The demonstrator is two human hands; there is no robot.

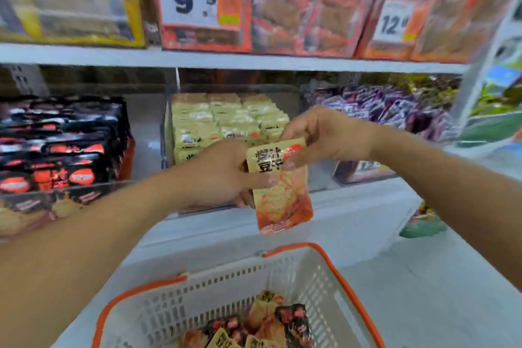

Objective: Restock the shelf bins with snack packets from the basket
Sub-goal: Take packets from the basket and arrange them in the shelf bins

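1. Between the basket (333,265) and the shelf, both hands meet on one yellow-and-orange snack packet (278,186), held upright in front of the clear bin of yellow packets (226,124).
2. Left hand (223,175) grips the packet's left edge, fingers curled round it; right hand (324,135) pinches the top right corner.
3. Match the packet to the bin: its yellow top resembles the stock in the middle bin, not the black packets (62,141) at left or the purple packets (384,110) at right.
4. Release one hand, keep the print facing front, and slide the packet into a row upright.
5. More mixed packets (254,328) lie in the basket below.
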